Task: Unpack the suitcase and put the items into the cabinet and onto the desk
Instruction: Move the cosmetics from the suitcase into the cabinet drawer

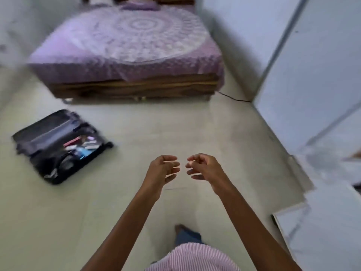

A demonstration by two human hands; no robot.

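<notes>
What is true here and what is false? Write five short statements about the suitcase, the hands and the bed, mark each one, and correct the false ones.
1. The suitcase lies open on the floor. True.
2. The suitcase is empty. False: small items lie inside it.
3. The left hand holds a shirt. False: it holds nothing.
4. The bed has a purple cover. True.
5. The right hand touches the suitcase. False: it is well apart from it and holds nothing.

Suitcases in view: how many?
1: the suitcase lies open on the floor at left, before the bed. Others could be out of frame.
</notes>
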